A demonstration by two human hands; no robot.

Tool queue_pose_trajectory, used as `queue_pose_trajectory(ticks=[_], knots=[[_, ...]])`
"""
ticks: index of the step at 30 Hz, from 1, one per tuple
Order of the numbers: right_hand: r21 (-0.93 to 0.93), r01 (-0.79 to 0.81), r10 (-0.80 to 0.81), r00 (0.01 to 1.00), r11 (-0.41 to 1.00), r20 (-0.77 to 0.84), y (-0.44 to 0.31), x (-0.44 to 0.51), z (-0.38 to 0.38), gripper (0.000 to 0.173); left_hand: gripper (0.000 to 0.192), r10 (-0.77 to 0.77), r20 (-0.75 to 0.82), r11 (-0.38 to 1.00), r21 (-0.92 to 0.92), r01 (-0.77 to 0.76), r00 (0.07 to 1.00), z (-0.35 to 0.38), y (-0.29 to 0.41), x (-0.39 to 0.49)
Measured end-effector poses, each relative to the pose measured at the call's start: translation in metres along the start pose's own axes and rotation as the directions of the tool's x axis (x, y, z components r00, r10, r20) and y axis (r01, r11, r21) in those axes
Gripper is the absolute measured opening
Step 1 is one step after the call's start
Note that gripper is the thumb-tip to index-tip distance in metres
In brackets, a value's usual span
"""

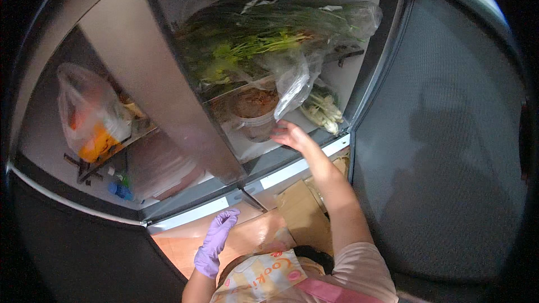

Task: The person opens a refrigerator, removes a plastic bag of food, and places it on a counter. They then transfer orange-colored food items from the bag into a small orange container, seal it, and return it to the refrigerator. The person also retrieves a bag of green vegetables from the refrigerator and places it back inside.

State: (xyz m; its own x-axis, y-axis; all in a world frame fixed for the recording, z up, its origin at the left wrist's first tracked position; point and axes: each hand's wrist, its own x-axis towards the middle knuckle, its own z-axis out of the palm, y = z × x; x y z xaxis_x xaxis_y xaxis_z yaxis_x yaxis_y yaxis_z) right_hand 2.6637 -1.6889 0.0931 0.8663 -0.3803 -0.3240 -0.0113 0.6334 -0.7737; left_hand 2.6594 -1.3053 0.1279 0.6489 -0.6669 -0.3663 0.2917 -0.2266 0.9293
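Note:
My right hand (290,135), bare, reaches into the lower right compartment of an open refrigerator. Its slightly parted fingers are at the right side of a clear plastic tub (254,128) with reddish-brown contents; whether they touch it I cannot tell. Just above the fingers hangs the loose end of a clear plastic bag (294,84). Leafy green vegetables (261,46) in clear plastic fill the shelf above. Pale-stemmed greens (323,111) lie right of the tub. My left hand (218,235), in a purple glove, hovers before the refrigerator sill, fingers curled in with nothing visible in them.
A wide metal divider (168,75) separates the compartments. On the left shelf sits a plastic bag (92,113) with orange and white contents, above wrapped goods (168,172). The open right door (442,134) flanks my arm. Cardboard (305,214) lies on the floor below.

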Motion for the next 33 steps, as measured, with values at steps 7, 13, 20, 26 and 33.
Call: queue_pose_trajectory(ticks=[7,13,20,26,33], knots=[[0.055,0.151,-0.143,0.982,0.987,-0.121,0.000,0.031,0.038,0.043,0.021,-0.072,-0.010,0.997,0.018,0.072,0.997,0.018,0.008,0.019],[-0.026,0.073,-0.069,0.989,0.997,0.132,0.008,-0.005,0.087,0.034,0.020,-0.069,0.148,0.997,0.029,0.065,0.987,0.050,0.014,0.048],[-0.567,-0.026,0.166,0.966,0.823,0.196,-0.038,-0.038,0.031,0.035,0.021,-0.107,0.137,0.991,0.097,0.094,0.985,0.054,0.006,0.051],[-0.895,-0.333,-0.894,0.427,-0.296,0.137,-0.109,-0.034,-0.017,0.082,0.022,-0.200,0.117,0.973,0.140,0.183,0.973,0.057,-0.007,0.048],[-0.938,-0.337,-0.731,0.622,0.074,-0.281,-0.094,-0.037,-0.067,0.028,0.023,-0.333,0.188,0.939,0.157,0.306,0.924,0.076,-0.012,0.049]])
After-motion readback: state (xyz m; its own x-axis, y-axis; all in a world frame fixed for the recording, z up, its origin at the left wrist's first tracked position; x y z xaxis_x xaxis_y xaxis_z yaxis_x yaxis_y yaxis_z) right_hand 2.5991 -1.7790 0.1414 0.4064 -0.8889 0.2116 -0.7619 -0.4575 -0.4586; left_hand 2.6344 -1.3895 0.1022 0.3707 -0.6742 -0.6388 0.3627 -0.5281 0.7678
